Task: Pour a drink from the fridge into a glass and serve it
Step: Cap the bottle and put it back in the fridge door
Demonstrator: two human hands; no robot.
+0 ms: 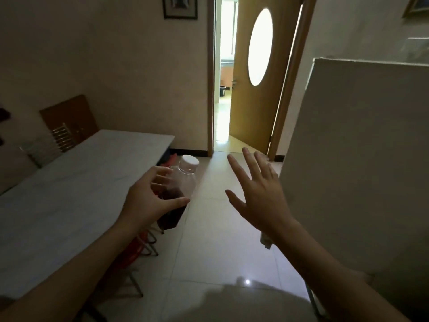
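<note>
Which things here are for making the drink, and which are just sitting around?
For the drink:
- bottle with white cap and dark liquid, held in the left hand
- fridge, beside the open right hand
- table; no glass is in view

Just around:
- wooden door
- picture frame
- chair back

Two bare forearms, sleeveless to the frame edge, left hand (pixel 145 201) and right hand (pixel 260 194) without rings.

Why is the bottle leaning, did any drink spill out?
Nothing spilled. The left hand holds the bottle tilted, but its white cap is on and the dark drink sits inside. The floor looks dry.
</note>
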